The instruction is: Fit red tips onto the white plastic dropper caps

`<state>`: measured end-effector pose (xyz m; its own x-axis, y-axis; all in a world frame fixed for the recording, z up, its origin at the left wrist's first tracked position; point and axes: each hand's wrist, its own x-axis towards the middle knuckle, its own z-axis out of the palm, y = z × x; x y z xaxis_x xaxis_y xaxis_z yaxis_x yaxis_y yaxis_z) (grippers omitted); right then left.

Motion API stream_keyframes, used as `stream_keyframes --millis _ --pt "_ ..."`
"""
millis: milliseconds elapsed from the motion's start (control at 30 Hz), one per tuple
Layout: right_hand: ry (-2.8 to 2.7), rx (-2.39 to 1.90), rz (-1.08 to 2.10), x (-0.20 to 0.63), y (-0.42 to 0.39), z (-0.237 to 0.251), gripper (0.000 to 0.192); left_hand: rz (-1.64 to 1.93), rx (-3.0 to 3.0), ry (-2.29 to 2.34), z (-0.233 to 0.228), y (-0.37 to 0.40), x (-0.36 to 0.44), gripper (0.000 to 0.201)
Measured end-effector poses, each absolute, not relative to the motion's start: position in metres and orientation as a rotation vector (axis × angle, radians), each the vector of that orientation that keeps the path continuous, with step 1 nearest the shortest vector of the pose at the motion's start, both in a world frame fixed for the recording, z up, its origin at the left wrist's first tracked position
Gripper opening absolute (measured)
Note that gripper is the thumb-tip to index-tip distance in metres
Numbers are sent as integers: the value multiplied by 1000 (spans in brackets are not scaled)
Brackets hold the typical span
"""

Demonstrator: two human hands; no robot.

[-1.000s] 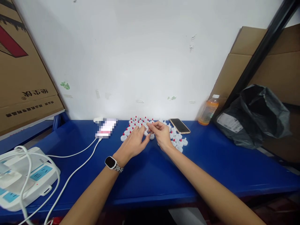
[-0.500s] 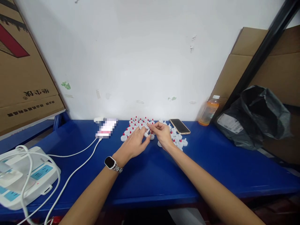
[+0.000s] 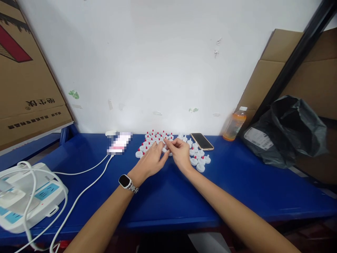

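My left hand (image 3: 150,160) is closed on a white nozzle cap (image 3: 165,150), a round base with a spout, held between thumb and fingers. My right hand (image 3: 180,151) meets it from the right. Its thumb and forefinger pinch at the spout's top; whatever they hold there is hidden by the fingers. Around and behind my left hand stand several white nozzle caps with red tips (image 3: 147,137). To the right of my right hand is another group of white nozzle caps (image 3: 200,168), some with bare spouts and a few with red tips.
A phone (image 3: 202,141) lies behind the right group on the blue table (image 3: 168,196). Farther right are an orange drink bottle (image 3: 235,124) and a dark plastic bag (image 3: 284,140). At left are a blurred-out phone (image 3: 119,143), white cables (image 3: 86,189) and a power strip (image 3: 34,196).
My right hand has shifted slightly left, closer to my left hand, uncovering more of the right-hand caps. My left hand stays nearly in place with the nozzle cap.
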<state>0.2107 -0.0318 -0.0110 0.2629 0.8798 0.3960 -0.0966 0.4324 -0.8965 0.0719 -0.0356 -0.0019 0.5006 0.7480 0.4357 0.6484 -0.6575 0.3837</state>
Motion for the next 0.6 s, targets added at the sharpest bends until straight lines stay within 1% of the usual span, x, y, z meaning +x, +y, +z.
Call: stream_keyframes --millis 133,333,400,533,600 --pt "-1328 -952 558 216 -39 -5 40 858 2577 1180 0 -37 71 20" --pt "-1467 -939 480 218 -37 0 38 864 2561 1138 1 -37 68 19" --pt "-1489 -920 573 221 -33 4 38 885 2562 1146 1 -35 67 22" --pt "-1587 -842 973 233 -12 19 37 946 2559 1203 1 -29 64 26" --pt "-1680 -837 1004 238 8 27 35 1006 2498 1284 1 -25 59 39"
